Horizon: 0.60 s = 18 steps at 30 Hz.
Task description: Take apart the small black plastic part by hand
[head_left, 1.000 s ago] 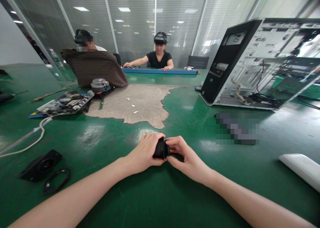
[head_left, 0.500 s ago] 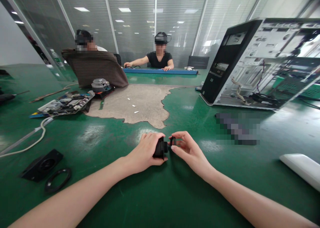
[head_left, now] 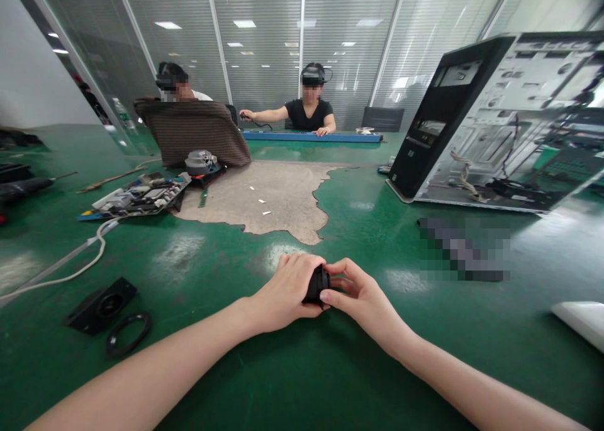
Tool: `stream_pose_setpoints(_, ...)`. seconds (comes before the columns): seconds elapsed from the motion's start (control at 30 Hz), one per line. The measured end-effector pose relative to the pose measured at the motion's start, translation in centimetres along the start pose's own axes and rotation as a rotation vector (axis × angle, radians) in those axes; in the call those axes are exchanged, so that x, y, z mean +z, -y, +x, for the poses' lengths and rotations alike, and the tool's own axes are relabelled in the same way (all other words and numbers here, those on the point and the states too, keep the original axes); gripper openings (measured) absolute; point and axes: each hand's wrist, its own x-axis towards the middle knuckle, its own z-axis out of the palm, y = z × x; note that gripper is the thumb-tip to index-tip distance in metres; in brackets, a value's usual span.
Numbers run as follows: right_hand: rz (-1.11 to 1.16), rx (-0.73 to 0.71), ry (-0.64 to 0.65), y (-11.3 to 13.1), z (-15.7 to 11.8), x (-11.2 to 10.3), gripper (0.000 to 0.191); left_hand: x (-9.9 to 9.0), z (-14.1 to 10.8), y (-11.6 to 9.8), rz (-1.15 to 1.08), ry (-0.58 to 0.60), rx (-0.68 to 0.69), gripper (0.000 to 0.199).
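My left hand (head_left: pixel 285 289) is closed around a small black housing (head_left: pixel 314 287), its palm over the top and the thumb below. From the other side, my right hand (head_left: pixel 365 296) pinches a black ring (head_left: pixel 326 281) between thumb and fingers, pressed up against the housing's front. The fingers partly cover both pieces, so whether the ring is seated cannot be told. Left of my left forearm lie a black box-shaped part with a round opening (head_left: pixel 107 304) and a larger loose black ring (head_left: pixel 128 334).
An opened computer tower (head_left: pixel 419 135) stands at the right. At the left are a circuit board (head_left: pixel 141 195), a pale cable (head_left: pixel 94 259) and a power tool (head_left: pixel 28 189). A white object (head_left: pixel 580 324) lies at right. Two people sit across the green table (head_left: pixel 245 380).
My right hand has brought the ring leftward onto the housing, closing the gap between them. The view has shifted slightly to the left. The far person's hand has lifted a corded object.
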Motion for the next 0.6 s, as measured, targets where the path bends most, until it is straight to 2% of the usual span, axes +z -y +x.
stream_pose_setpoints(0.2, -0.03, -0.047, -0.003, -0.34, -0.81, 0.12, 0.015, 0.15, -0.01, 0.06, -0.003, 0.008, 0.041, 0.055)
stream_pose_setpoints(0.5, -0.204, -0.112, 0.045, -0.75, -0.75, -0.1, 0.018, 0.3, 0.07, 0.26, 0.01, 0.017, 0.02, 0.058)
stream_pose_setpoints(0.6, -0.275, -0.195, 0.054, -0.89, -0.89, -0.3, 0.019, 0.26, 0.06, 0.25, 0.012, 0.015, 0.025, 0.057)
